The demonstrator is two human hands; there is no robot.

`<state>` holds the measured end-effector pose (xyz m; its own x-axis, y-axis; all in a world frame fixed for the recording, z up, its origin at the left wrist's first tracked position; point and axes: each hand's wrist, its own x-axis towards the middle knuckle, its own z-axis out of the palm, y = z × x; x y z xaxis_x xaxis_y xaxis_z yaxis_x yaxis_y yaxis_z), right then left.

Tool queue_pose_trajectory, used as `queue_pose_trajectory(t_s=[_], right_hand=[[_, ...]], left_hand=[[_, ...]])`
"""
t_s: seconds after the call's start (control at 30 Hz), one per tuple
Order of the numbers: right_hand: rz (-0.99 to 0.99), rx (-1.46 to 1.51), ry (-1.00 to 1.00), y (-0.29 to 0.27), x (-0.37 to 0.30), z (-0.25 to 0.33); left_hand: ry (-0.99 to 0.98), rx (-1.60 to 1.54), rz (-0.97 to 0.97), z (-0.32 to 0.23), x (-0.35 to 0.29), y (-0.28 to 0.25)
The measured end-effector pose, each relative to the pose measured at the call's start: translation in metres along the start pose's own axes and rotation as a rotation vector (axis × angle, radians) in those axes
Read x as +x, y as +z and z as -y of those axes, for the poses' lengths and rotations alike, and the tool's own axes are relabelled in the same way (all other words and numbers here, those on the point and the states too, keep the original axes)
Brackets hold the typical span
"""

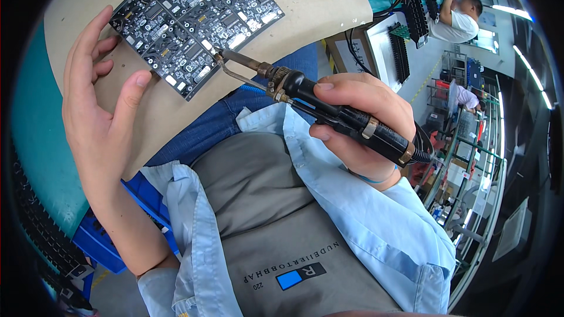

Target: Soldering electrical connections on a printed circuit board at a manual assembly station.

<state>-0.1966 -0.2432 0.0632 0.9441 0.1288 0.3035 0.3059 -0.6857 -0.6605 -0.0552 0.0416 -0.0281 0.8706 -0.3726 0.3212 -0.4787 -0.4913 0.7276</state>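
Soldering iron (pixel 304 91) sits pinched between the right hand's (pixel 379 105) fingers and thumb, probably for fine aim over the circuit board panel (pixel 176 6) on the worktop (pixel 317 3); left hand's (pixel 97 103) fingers spread beside its edge, maybe steadying it.

Open light-blue shirt (pixel 376 223), grey tee (pixel 276 217) with blue-and-black chest print (pixel 301 276), blue jeans (pixel 220 118), thin blue wristband (pixel 372 181)

The one view looks down from my head, wide and fisheye, close above my left hand (pixel 97 111), my right hand (pixel 382 103) and the surface (pixel 311 6), with the room (pixel 423 73) beyond curving along its right rim.
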Motion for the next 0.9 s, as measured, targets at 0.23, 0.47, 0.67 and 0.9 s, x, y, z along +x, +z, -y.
queue_pose_trajectory(t_s=[0.23, 0.47, 0.67, 0.9], right_hand=[[-0.007, -0.001, -0.007, 0.0008, -0.0016, -0.0016], [-0.005, -0.005, -0.014, 0.0002, -0.0019, -0.0017], [-0.016, 0.002, -0.001, 0.0004, -0.0025, -0.0015], [0.053, -0.022, -0.059, -0.0026, -0.0038, -0.0071]], left_hand=[[0.022, 0.004, -0.004, 0.0015, 0.0004, 0.0006], [0.012, 0.01, 0.0, 0.0027, 0.0004, 0.0009], [0.015, 0.008, -0.004, 0.0021, 0.0004, 0.001], [0.009, 0.017, 0.006, 0.0037, 0.0003, 0.001]])
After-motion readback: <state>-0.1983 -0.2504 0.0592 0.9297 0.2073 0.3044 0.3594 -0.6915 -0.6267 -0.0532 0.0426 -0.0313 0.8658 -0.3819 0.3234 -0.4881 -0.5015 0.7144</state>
